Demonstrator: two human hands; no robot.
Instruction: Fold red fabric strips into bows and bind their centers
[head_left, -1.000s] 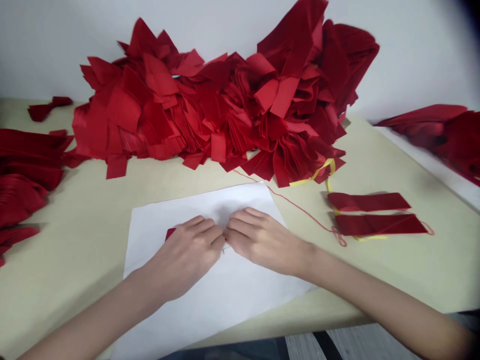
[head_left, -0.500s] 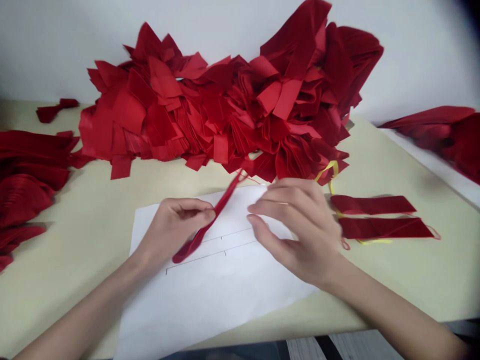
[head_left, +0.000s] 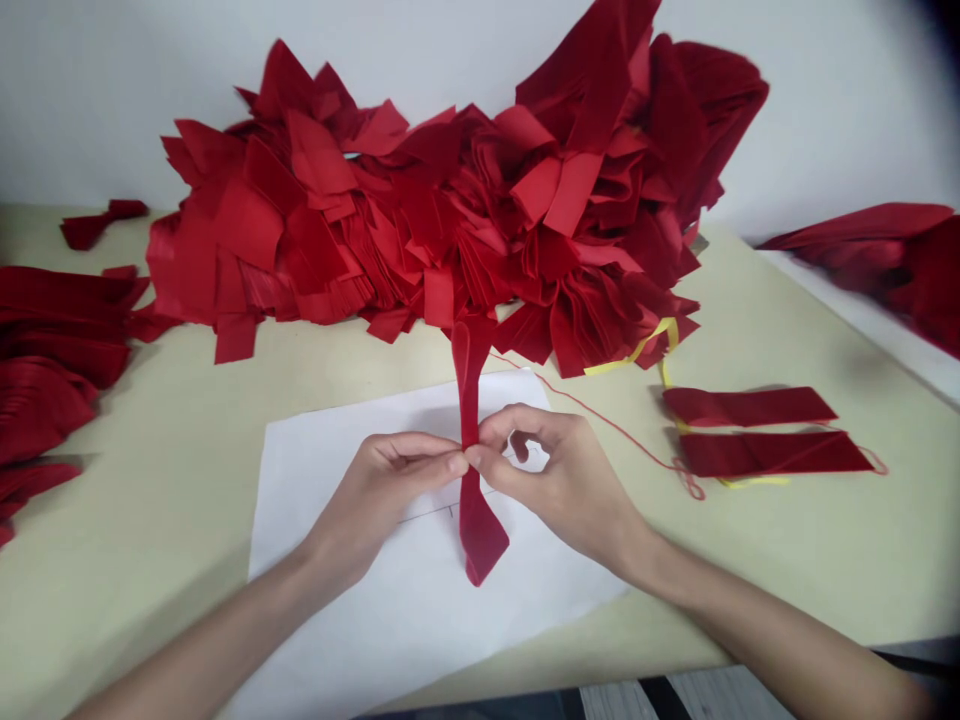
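"How's the light?"
"Soft and even; a faint shadow lies on the table (head_left: 172, 470) at eight o'clock."
"Sharpness?"
"Slightly hazy; the red cloth (head_left: 892, 262) near three o'clock blurs, and darkness eats the corner at two."

1. The wall (head_left: 105, 90) is plain and pale grey-white.
2. The worktop (head_left: 840, 540) is pale yellow-green, with the wall behind it.
3. Below its front edge, the floor (head_left: 720, 692) looks grey and streaky.
4. The light is soft.
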